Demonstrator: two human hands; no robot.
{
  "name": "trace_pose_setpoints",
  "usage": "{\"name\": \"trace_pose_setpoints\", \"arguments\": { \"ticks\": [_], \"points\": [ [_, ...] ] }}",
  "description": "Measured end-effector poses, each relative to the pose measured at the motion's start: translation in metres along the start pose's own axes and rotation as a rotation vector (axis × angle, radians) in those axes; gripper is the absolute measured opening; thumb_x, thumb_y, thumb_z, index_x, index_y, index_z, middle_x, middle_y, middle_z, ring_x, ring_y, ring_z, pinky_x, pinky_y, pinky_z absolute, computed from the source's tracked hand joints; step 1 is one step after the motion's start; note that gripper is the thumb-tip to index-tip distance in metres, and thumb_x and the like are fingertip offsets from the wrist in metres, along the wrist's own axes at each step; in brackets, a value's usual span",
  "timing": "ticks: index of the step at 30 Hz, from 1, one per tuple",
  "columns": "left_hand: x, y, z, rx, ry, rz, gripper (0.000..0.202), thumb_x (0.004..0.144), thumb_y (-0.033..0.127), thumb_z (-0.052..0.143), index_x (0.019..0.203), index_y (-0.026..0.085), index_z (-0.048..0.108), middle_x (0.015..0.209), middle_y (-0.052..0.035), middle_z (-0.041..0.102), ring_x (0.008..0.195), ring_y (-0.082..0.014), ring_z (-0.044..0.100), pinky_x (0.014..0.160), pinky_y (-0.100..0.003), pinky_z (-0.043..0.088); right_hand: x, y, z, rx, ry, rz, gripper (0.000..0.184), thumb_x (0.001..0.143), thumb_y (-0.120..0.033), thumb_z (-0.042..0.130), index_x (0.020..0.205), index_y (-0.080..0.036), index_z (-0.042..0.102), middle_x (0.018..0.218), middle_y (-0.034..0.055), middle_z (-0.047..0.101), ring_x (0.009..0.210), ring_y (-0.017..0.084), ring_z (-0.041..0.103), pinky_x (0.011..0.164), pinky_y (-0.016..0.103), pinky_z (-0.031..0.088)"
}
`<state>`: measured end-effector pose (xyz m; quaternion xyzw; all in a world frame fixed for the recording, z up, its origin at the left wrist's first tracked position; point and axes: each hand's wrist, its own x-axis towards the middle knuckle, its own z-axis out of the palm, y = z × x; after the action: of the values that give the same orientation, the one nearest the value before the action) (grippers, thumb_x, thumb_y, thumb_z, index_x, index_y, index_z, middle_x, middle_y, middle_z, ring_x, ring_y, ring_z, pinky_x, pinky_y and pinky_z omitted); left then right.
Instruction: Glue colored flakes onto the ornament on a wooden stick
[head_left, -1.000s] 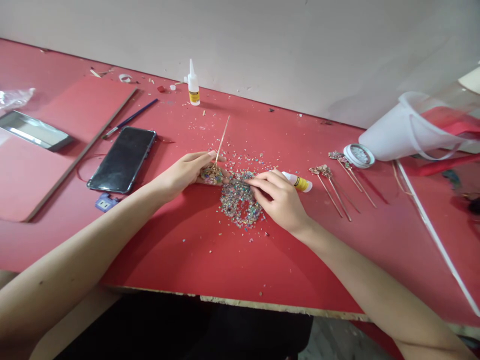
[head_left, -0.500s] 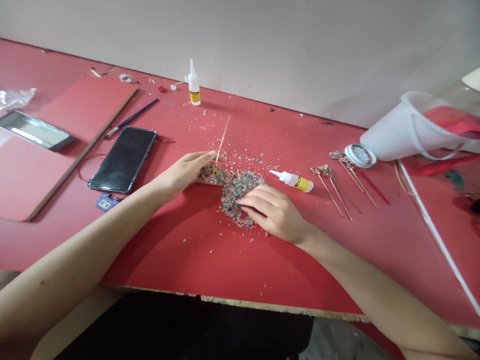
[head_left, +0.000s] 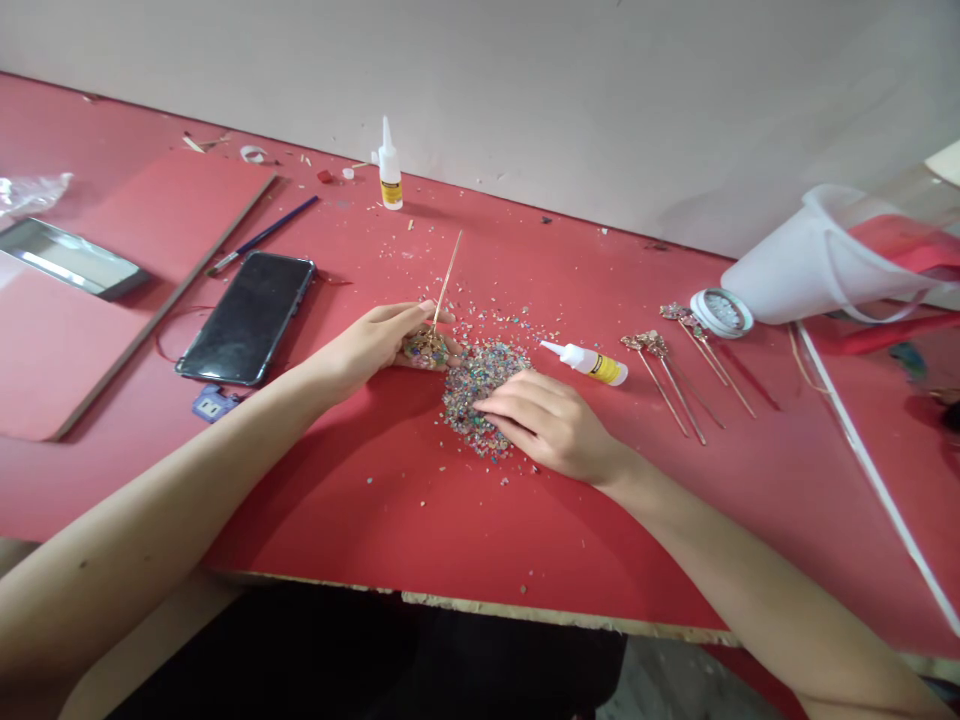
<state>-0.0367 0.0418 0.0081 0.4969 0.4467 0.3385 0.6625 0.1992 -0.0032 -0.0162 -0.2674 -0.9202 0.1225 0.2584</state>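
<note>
My left hand (head_left: pixel 386 340) is closed around a gold hairpin-like stick (head_left: pixel 448 282), whose ornate head, dotted with colourful chips, lies at the fingers while the thin shaft points up and away. To its right spreads a pile of small multicoloured chips (head_left: pixel 480 385). Over the right side of that pile is my right hand (head_left: pixel 547 415), thumb and fingertips pinched together among the chips; any chip between them is too small to make out. A small glue bottle (head_left: pixel 596 364) with a yellow label lies just beyond the right hand.
More gold sticks with decorated heads (head_left: pixel 652 345) lie at the right, near a white bucket (head_left: pixel 780 260) on its side. A second glue bottle (head_left: pixel 389 170) stands at the back. Left are a phone (head_left: pixel 247 318), a brush (head_left: pixel 266 235) and a board (head_left: pixel 180 290) bearing a metal-rimmed box (head_left: pixel 71 258).
The right fingertips have shifted very slightly within the chips. The left hand and its stick stay in place.
</note>
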Motion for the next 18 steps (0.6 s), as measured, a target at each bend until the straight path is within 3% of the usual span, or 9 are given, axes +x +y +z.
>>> {"name": "trace_pose_setpoints", "arguments": {
  "ticks": [8,15,18],
  "points": [
    [0.000,0.002,0.001,0.064,0.016,-0.009,0.041,0.093,0.039,0.041,0.116,0.010,0.058,0.088,-0.0091,0.071,0.076,-0.0134,0.063,0.067,-0.022,0.049,0.006,0.011,0.000,-0.111,0.151,0.237,0.023,0.087,-0.014,0.052,0.109,-0.021,0.058,0.096,0.0045,0.066,0.089,0.017,0.058,0.084,0.038,0.048],
    [0.001,-0.001,-0.002,-0.014,-0.029,0.005,0.041,0.092,0.039,0.043,0.117,0.010,0.057,0.092,-0.0101,0.071,0.080,-0.0156,0.065,0.075,-0.027,0.052,0.001,0.001,-0.001,0.060,0.007,-0.011,0.029,0.085,-0.011,0.055,0.112,-0.020,0.056,0.094,0.0046,0.065,0.087,0.016,0.057,0.080,0.033,0.050],
    [0.001,-0.001,-0.002,-0.012,-0.028,0.004,0.040,0.092,0.039,0.043,0.116,0.010,0.057,0.089,-0.0090,0.071,0.079,-0.0153,0.065,0.077,-0.029,0.052,0.001,0.000,-0.002,0.086,-0.021,-0.055,0.028,0.084,-0.011,0.057,0.111,-0.018,0.057,0.091,0.0043,0.064,0.085,0.015,0.056,0.079,0.032,0.050]
  ]
}}
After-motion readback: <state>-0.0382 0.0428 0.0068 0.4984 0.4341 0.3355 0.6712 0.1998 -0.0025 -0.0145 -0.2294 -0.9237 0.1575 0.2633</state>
